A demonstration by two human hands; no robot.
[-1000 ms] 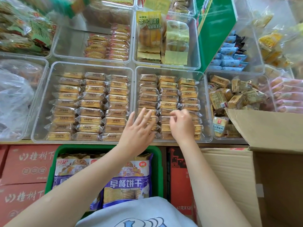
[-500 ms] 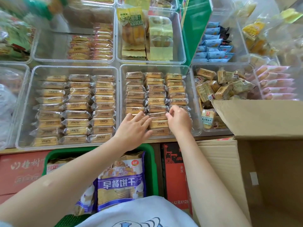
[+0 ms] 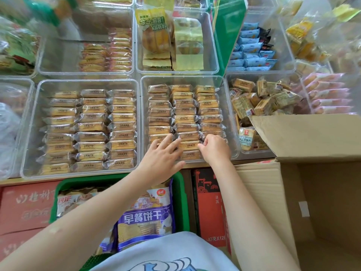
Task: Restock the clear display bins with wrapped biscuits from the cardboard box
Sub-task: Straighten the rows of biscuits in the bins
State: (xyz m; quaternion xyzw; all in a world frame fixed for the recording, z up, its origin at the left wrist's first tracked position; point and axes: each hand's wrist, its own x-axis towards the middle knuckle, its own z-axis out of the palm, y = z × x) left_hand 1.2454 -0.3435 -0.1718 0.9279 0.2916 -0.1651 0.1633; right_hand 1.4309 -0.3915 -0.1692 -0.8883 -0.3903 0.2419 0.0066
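Biscuits (image 3: 186, 120), each in a clear wrapper, fill the middle display bin (image 3: 143, 106) in three tidy columns, and both my hands are down at its near end. My left hand (image 3: 162, 157) lies flat with fingers straight and spread, pressing on the packs of the left and centre columns. My right hand (image 3: 215, 148) has its fingers curled at the near end of the right column, and I judge it is pinching the edge of a wrapper there (the fingertips are turned away from me, so I cannot be sure of the hold). The cardboard box (image 3: 304, 137) stands open just to the right, one flap leaning over the neighbouring bin of loose packs (image 3: 261, 102).

The risk I see is in the slick film. If the left palm bears down too hard, the packs could slide under it and skew the rows, or the biscuits inside could crack. If the right hand tugs a wrapper sideways, it may drag the adjoining pack out of line. The near wall is low, so a shoved pack could ride over it into the green crate (image 3: 180, 194) below.
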